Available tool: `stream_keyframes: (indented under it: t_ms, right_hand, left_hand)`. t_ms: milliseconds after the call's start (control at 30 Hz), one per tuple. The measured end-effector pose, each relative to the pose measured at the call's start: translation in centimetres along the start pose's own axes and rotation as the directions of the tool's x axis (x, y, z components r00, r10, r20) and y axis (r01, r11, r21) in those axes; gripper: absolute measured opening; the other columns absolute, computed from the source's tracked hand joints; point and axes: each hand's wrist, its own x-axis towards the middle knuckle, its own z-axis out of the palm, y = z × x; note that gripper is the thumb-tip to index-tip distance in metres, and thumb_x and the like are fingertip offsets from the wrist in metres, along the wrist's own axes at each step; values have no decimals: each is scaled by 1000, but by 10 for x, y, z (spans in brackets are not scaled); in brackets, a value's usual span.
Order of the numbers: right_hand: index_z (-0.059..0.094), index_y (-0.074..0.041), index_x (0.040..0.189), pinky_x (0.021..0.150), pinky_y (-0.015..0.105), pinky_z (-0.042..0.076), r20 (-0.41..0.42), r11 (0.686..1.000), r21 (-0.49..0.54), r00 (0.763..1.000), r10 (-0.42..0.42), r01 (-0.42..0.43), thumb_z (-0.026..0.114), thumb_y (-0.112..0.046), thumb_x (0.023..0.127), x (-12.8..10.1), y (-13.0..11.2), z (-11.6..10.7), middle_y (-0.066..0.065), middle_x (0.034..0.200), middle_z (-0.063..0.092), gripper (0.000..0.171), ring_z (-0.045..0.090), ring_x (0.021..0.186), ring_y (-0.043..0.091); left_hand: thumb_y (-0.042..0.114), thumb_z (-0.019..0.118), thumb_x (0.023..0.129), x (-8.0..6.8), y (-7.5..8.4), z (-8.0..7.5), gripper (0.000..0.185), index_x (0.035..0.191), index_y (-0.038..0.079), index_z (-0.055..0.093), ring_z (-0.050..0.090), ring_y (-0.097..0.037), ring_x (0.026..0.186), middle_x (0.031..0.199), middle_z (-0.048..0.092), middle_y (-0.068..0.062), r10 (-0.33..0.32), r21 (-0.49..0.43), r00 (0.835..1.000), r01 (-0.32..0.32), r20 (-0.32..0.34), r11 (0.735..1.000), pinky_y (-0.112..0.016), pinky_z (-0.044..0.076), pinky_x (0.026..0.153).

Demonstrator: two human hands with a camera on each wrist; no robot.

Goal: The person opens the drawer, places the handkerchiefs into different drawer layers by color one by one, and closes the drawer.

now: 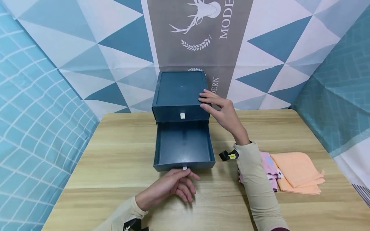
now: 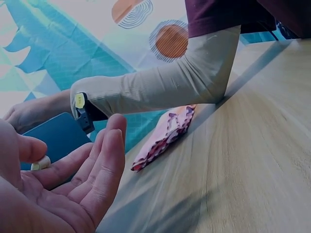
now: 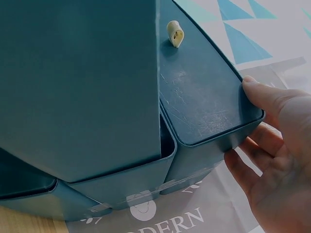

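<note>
With the thumb and index finger of my left hand point(image 1: 174, 185) I pinch the white tab point(image 2: 41, 163) on the lower drawer point(image 1: 199, 165), which is pulled out toward the worktop's point(image 1: 124, 144) near edge. My right hand point(image 1: 219, 110), fingers loosely spread, rests against the upper front corner of the blue cabinet point(image 1: 181, 86), which stands around the middle of the far edge. Pink point(image 1: 269, 165) and orange cloths point(image 1: 296, 170) lie toward the right edge.

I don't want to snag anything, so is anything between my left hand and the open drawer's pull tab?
Nothing visible: your left hand pinches the pull tab on the open drawer, and the folded cloths lie off to the right.
</note>
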Motion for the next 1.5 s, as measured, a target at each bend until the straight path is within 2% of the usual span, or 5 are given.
stream_keyframes:
  t_ms: [267,400,600,1100,1500]
  right_hand:
    - [69,-15,128,115,35,34,6,995,-89,999,-32,32,65,-20,98,2,10,2,-3,145,54,30,35,143,6]
    - [70,-13,126,115,39,34,-19,970,-231,997,-74,68,65,-24,99,-1,1,-1,-2,146,53,30,36,143,9]
    - [69,-12,127,113,44,38,-55,946,-307,990,-131,108,66,-20,98,-14,-23,-11,3,144,55,30,42,140,18]
    - [64,-8,133,104,52,43,76,850,-517,994,-73,102,69,-10,94,-77,-28,-54,11,134,62,39,54,127,31]
    - [62,-6,134,100,56,44,94,806,-591,992,84,-12,68,-11,95,-123,-4,-80,14,130,63,39,56,123,34]
  left_hand:
    - [46,43,105,-2,-1,0,62,136,-6,51,72,-20,77,97,70,-13,-6,-4,1000,6,-17,1000,-36,60,69]
    - [44,43,106,-1,0,-1,59,136,-6,52,72,-20,77,96,70,-12,-7,2,1000,7,-12,1000,-36,60,71]
    - [40,41,107,-5,-1,0,56,138,-5,52,72,-19,77,97,70,-13,-15,8,1000,15,-26,1000,-37,60,74]
    - [43,42,106,-1,0,1,58,139,-3,52,72,-19,77,98,70,-14,-5,7,1000,5,-25,1000,-35,60,73]
    - [39,39,108,-3,0,1,55,139,-4,50,72,-19,77,98,70,-14,5,6,1000,-5,-19,1000,-35,60,72]
